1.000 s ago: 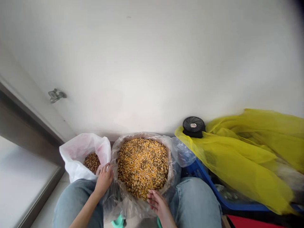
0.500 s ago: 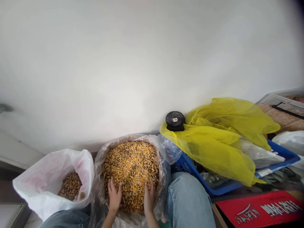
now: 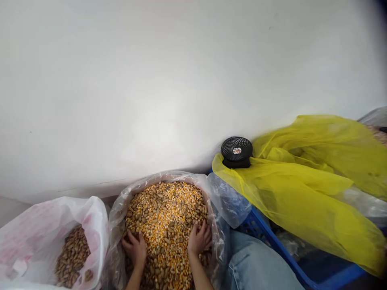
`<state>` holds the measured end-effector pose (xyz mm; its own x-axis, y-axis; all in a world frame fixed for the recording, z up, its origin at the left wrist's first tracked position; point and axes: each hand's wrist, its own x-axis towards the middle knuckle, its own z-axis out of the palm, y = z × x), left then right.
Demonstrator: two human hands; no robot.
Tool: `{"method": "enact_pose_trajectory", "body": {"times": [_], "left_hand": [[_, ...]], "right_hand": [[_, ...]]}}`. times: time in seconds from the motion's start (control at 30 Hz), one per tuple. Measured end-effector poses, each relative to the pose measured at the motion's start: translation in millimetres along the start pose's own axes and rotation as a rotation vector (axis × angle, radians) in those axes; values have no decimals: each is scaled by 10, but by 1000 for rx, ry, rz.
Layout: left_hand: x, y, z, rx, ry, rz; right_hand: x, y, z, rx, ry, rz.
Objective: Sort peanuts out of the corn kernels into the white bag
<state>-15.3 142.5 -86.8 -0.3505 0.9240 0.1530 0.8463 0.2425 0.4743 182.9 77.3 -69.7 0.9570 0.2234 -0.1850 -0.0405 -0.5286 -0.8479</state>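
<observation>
A clear plastic bag (image 3: 116,225), opened wide, holds a heap of yellow corn kernels (image 3: 165,223) mixed with brown beans or nuts whose kind I cannot make out. At the heap's left side rests my left hand (image 3: 136,246), fingers spread and tips against the mix near the bag's wall. My right hand (image 3: 200,238) lies on the right side of the heap, its fingers apart and slightly bent, touching the brown pieces. Neither hand shows anything gripped.
To the left stands a white bag (image 3: 98,225) with brown nut-like pieces (image 3: 72,255) inside. On the right, yellow mesh cloth (image 3: 302,193) drapes over a blue basket (image 3: 278,245). A small black fan (image 3: 236,152) sits by the white wall (image 3: 169,80). My jeans-covered knee (image 3: 260,262) is beside the bag.
Both hands have moved apart, outward to the two sides of the heap. The camera view has shifted closer, and the brown and yellow pieces lie differently.
</observation>
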Motion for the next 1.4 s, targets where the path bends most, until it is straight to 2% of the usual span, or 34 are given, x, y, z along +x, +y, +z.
{"method": "enact_pose_trajectory", "body": {"times": [0.07, 0.2, 0.33, 0.43, 0.5, 0.57, 0.63, 0.73, 0.83, 0.93, 1.0, 1.07, 1.13, 1.23, 1.3, 1.4], "left_hand": [[4, 88, 13, 41, -7, -14], [29, 265, 34, 62, -29, -43], [70, 445, 63, 60, -106, 8], [41, 566, 92, 21, -199, 119], [-24, 605, 115, -14, -270, 228], [-116, 572, 138, -52, -322, 323], [-218, 448, 150, -97, -354, 399], [-361, 159, 115, -158, -409, 485], [-466, -60, -16, -211, -471, 533], [-521, -93, -216, -287, -565, 503], [-551, -61, -360, -346, -621, 436], [-603, -37, -490, -380, -635, 351], [-691, -35, -598, -368, -612, 292], [-865, -48, -718, -281, -593, 310], [-968, -49, -781, -188, -616, 357], [-1050, -22, -864, -70, -659, 408]], "right_hand": [[4, -49, 113, -81, 10, -52], [11, -173, 368, -243, -59, -185], [4, -265, 551, -198, -182, -370], [-62, -283, 565, -162, -328, -525], [-152, -266, 530, -130, -481, -658], [-263, -220, 472, -99, -636, -768], [-365, -151, 389, -94, -727, -802], [-466, -51, 193, -160, -860, -784], [-534, -20, -78, -245, -1032, -765], [-616, -42, -355, -214, -1132, -692], [-670, -35, -505, -84, -1157, -586], [-708, 19, -620, 80, -1085, -456], [-729, 115, -703, 214, -924, -350], [-759, 256, -779, 332, -731, -254], [-799, 300, -808, 373, -711, -216], [-886, 282, -848, 416, -773, -171]]}}
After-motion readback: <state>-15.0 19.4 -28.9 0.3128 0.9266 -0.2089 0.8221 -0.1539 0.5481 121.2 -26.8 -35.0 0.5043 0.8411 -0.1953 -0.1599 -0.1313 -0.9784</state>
